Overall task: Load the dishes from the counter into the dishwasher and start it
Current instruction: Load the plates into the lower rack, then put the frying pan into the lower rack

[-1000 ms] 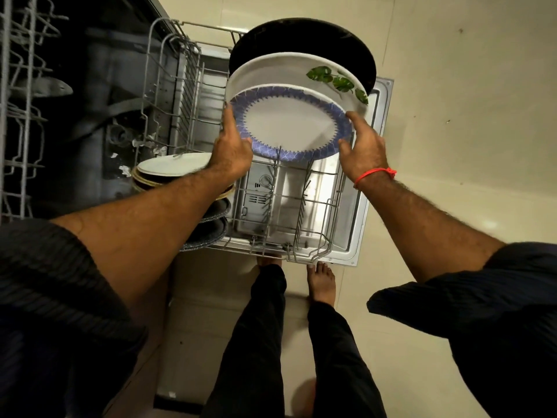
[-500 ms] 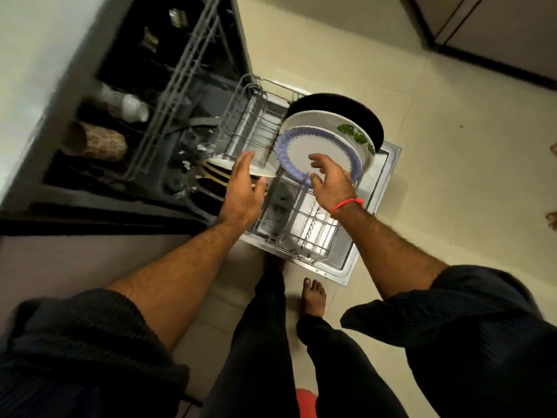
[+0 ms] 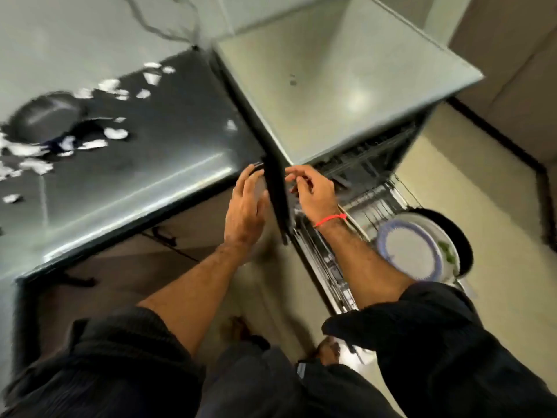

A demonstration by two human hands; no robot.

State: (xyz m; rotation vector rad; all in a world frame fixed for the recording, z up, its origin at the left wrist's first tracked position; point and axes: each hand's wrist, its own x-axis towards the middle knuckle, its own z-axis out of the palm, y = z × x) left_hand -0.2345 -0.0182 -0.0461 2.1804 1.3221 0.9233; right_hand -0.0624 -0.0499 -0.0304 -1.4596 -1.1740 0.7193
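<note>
The view is blurred. My left hand (image 3: 245, 206) is raised by the front corner of the dark counter (image 3: 150, 176), fingers stretched and apart, holding nothing. My right hand (image 3: 313, 191), with a red wrist band, hovers over the open dishwasher, fingers loosely curled and empty. A dark upright edge (image 3: 277, 191) of the dishwasher cabinet stands between the two hands. At the right, in the pulled-out lower rack (image 3: 370, 197), a blue-rimmed plate (image 3: 407, 254) stands in front of a leaf-print plate (image 3: 447, 254) and a black pan (image 3: 461, 236).
A dark round pan (image 3: 42, 116) and scattered white bits (image 3: 114, 132) lie on the counter at the left. The pale top of the dishwasher unit (image 3: 346, 86) is behind my hands. Cabinet doors with dark handles (image 3: 162, 236) run below the counter. Tiled floor (image 3: 497, 236) lies at the right.
Both hands have let go of the blue-rimmed plate, which now stands in the rack, and risen to counter height. My view has swung up and left toward the counter.
</note>
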